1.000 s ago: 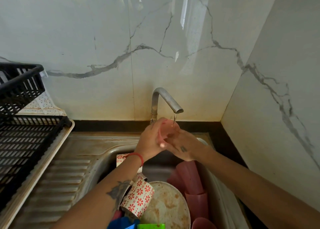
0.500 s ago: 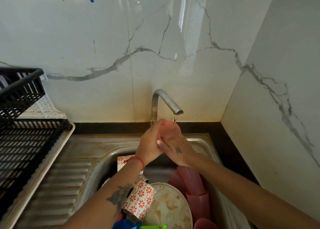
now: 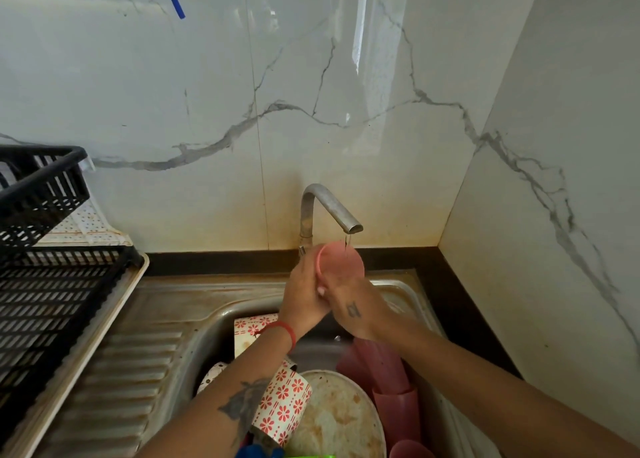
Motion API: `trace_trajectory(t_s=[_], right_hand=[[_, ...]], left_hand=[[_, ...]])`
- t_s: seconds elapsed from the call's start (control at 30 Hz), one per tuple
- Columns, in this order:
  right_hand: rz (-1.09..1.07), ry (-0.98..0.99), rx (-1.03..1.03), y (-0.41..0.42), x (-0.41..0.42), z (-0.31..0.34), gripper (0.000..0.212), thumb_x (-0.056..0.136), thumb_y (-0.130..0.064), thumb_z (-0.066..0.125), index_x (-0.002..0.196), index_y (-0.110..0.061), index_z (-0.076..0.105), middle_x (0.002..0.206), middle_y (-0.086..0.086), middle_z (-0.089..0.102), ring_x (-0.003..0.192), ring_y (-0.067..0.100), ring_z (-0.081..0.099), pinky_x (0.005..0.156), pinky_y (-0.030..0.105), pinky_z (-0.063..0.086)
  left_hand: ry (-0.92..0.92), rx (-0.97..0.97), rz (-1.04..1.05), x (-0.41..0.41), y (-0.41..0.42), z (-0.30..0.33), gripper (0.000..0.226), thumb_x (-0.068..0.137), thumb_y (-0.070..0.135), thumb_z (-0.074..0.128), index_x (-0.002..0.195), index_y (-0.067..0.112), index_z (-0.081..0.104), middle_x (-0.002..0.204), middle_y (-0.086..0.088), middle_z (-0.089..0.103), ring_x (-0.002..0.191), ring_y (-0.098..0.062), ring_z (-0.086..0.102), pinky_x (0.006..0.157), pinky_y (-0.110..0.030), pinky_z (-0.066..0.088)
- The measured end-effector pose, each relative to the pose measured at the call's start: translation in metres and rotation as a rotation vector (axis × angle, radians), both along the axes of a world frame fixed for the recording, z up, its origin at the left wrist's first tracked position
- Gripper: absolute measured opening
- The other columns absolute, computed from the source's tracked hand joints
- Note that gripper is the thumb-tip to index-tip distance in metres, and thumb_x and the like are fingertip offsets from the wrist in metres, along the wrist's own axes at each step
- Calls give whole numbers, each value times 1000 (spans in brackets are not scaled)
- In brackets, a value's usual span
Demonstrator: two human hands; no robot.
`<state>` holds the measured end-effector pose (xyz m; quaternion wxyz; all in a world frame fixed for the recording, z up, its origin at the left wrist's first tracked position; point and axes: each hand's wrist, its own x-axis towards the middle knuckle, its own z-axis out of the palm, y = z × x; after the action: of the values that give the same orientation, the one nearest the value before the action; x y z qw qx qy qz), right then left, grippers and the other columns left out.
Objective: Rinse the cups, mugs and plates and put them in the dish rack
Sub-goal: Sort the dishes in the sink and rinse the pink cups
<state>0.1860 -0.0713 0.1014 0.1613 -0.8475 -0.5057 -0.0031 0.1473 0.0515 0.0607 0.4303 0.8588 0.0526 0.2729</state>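
While water trickles from the faucet (image 3: pixel 329 212) just above, my left hand (image 3: pixel 303 298) grips the pink cup (image 3: pixel 341 262) by its rim and my right hand (image 3: pixel 356 314) curls around it from below, over the sink (image 3: pixel 194 333).

Under the tap (image 3: pixel 330 212), the pink cup (image 3: pixel 341 263) now shows its round mouth open toward the camera, where a second ago the fingers of the left hand (image 3: pixel 302 298) hid most of it. The cup's rim has turned up clear above the fingertips, and the thin stream of water now falls inside it. The right hand (image 3: pixel 358 314) has slid lower, its fingers under the cup's near edge
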Motion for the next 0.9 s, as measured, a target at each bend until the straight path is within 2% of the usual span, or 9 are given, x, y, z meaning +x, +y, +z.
trace_trajectory(t_s=[0.17, 0.23, 0.3, 0.37, 0.47, 0.53, 0.73, 0.83, 0.9], right_hand=[[228, -393, -338, -22, 28, 10, 40, 104, -36, 31, 137, -19, 47, 137, -1, 52, 129, 15, 45, 113, 35, 27], [135, -184, -178, -13, 21, 11, 42, 103, -38, 28, 123, -16, 57, 124, 2, 60, 121, 16, 50, 110, 36, 32], [-5, 304, 70, -1, 3, 5, 31, 101, -26, 36, 95, -9, 61, 98, 8, 62, 101, 25, 59, 93, 42, 47], [4, 414, 148, 0, -7, -4, 33, 98, -25, 37, 92, -4, 62, 94, 12, 64, 94, 30, 61, 87, 45, 49], [184, -79, -186, -23, 5, -10, 37, 103, -31, 37, 134, -16, 48, 137, 8, 51, 131, 23, 42, 115, 41, 27], [245, -426, -389, -29, 21, -5, 40, 100, -23, 45, 139, -18, 44, 143, 4, 46, 138, 21, 33, 118, 39, 17], [-36, -107, -28, 5, 3, 4, 28, 98, -12, 44, 123, -6, 54, 107, 14, 64, 95, 27, 62, 81, 29, 48], [88, -19, -129, -10, 4, 3, 35, 103, -29, 36, 132, -13, 48, 120, 11, 61, 108, 26, 59, 96, 38, 47], [217, -288, -329, -23, 17, 9, 43, 104, -40, 28, 140, -22, 44, 142, 2, 49, 134, 18, 40, 119, 36, 19]], left_hand=[[80, 166, -31, -2, 13, 6, 83, 64, 38, 86, 134, 26, 43, 130, 3, 54, 116, -11, 52, 92, -18, 42], [33, 131, -1, -1, 6, 7, 78, 69, 33, 84, 134, 23, 43, 130, 2, 55, 116, -13, 53, 93, -20, 43], [2, 90, -7, -3, -2, 6, 73, 75, 29, 79, 137, 21, 42, 132, 0, 54, 119, -17, 54, 98, -31, 47], [21, 99, -40, -7, -3, 1, 76, 77, 29, 78, 140, 21, 37, 135, -3, 52, 121, -19, 52, 99, -35, 47], [147, 230, -129, -12, 10, 1, 85, 72, 26, 82, 140, 27, 32, 138, -1, 48, 124, -20, 50, 98, -28, 44], [197, 183, -158, -12, 14, 4, 86, 68, 22, 84, 138, 31, 34, 137, 4, 47, 124, -19, 49, 98, -28, 44], [3, -210, 36, -5, -16, 7, 80, 77, 13, 77, 144, 21, 32, 142, 1, 44, 129, -18, 45, 106, -40, 43], [76, 43, -9, -6, 2, 6, 74, 75, 23, 80, 137, 26, 40, 136, 4, 50, 125, -16, 48, 101, -33, 46], [107, 126, -66, -8, 13, 5, 76, 71, 27, 83, 135, 30, 41, 136, 5, 50, 123, -13, 48, 96, -21, 42]])
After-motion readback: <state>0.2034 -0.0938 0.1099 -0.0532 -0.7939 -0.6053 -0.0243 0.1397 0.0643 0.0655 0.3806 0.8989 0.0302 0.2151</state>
